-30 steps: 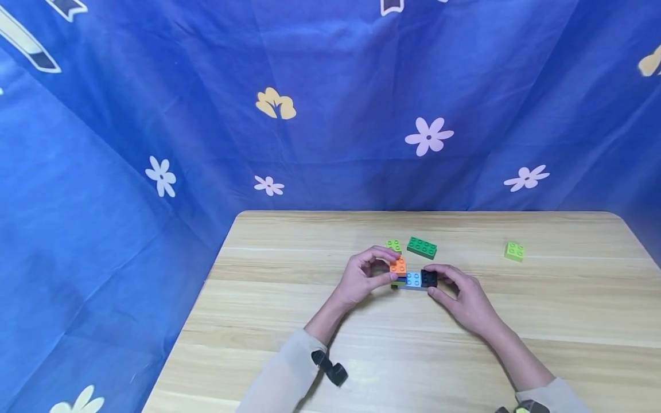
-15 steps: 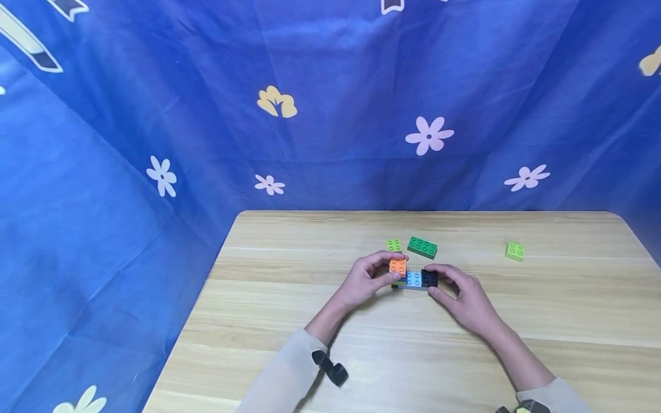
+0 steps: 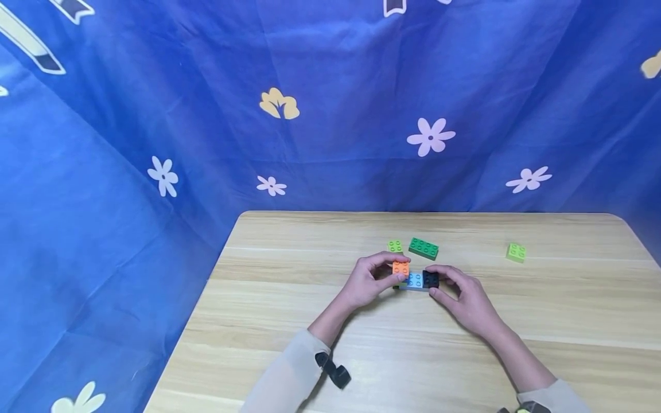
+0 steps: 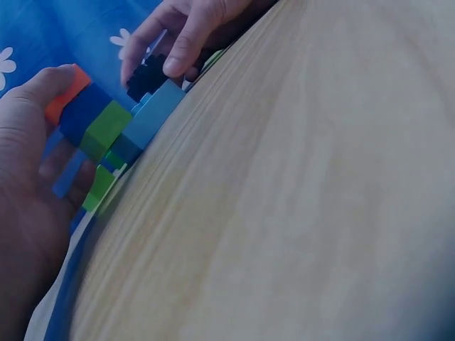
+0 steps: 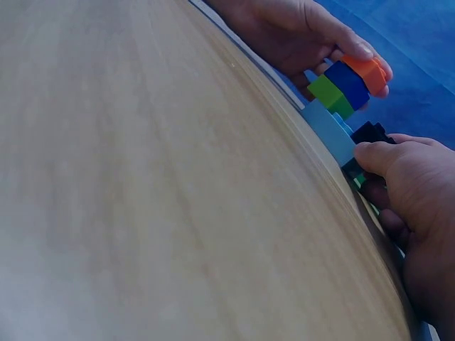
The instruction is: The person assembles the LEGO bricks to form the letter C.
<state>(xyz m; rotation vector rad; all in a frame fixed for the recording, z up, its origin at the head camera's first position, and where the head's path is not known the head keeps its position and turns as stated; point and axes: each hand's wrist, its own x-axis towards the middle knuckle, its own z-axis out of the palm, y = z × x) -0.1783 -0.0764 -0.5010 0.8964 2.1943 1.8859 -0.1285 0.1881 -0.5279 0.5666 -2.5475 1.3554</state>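
Observation:
My left hand (image 3: pixel 368 279) pinches an orange brick (image 3: pixel 400 268) between thumb and fingers. In the left wrist view, this brick tops a stack with a dark blue brick (image 4: pixel 84 114) under it and a green brick (image 4: pixel 105 131) lower down. The stack stands on the left end of a light blue brick (image 3: pixel 415 280). At that brick's right end is a black brick (image 3: pixel 431 279), held by my right hand (image 3: pixel 469 301) with thumb in front and fingers behind. My left fingers partly hide the stack in the head view.
Behind the stack lie a lime brick (image 3: pixel 395 246) and a longer green brick (image 3: pixel 423 248). Another lime brick (image 3: pixel 516 252) lies farther right on the wooden table (image 3: pixel 289 258). A blue patterned cloth (image 3: pixel 341 115) hangs behind the table.
My left fingers have shifted along the far side of the orange brick, which sits slightly lower in the head view. The right hand keeps its hold on the black brick.

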